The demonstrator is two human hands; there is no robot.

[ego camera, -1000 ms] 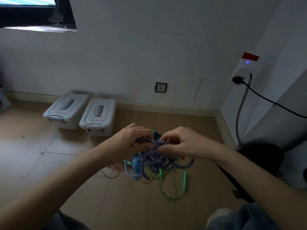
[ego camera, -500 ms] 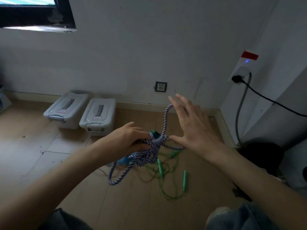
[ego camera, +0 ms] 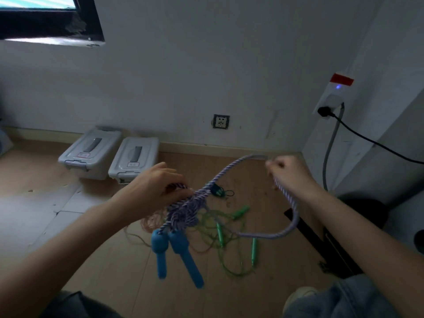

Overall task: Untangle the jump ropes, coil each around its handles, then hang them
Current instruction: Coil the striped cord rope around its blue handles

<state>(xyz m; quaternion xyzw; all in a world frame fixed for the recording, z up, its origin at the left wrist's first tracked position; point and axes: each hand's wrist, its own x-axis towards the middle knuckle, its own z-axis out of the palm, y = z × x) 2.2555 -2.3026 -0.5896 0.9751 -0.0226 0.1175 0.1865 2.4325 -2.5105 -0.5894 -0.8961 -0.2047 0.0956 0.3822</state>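
1. The left hand point(ego camera: 158, 189) grips the purple-white jump rope point(ego camera: 183, 212) at its knotted bundle – two blue handles point(ego camera: 176, 251) dangle below.
2. The right hand point(ego camera: 289, 173) pinches a pulled-out loop (held above the floor).
3. Green jump ropes point(ego camera: 229, 228) lie tangled on the floor.
4. Two grey lidded boxes point(ego camera: 114, 154) – shut, contents hidden – stand by the wall.

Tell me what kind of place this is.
Probably a sparsely furnished room in a home: wood-look floor, plain white wall with a socket, and two lidded plastic storage boxes against the baseboard.
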